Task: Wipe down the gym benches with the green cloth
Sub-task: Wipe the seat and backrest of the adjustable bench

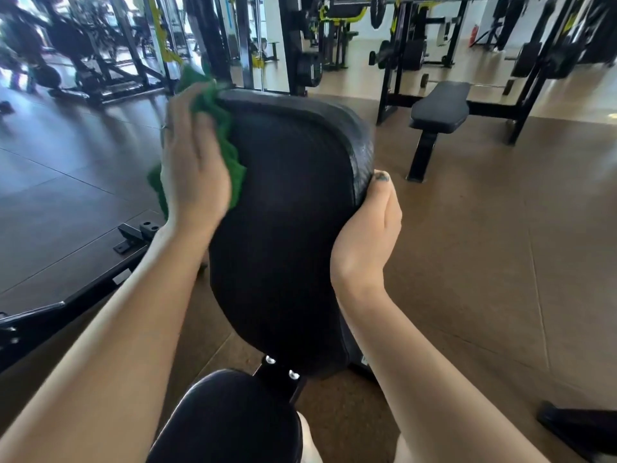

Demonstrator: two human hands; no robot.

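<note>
A black padded backrest [287, 228] of an inclined gym bench rises in front of me, with its black seat pad [230, 419] below. My left hand [192, 162] lies flat with straight fingers and presses the green cloth [230, 152] against the pad's upper left edge. The cloth bunches out above and below the hand. My right hand [370, 225] grips the backrest's right edge, thumb on top and fingers curled behind it.
A flat black bench [439, 106] stands under a barbell rack [521, 78] at the back right. Weight machines and a mirror line the back wall. A low black frame [60, 305] crosses the dark floor at left. Tan floor spreads at right.
</note>
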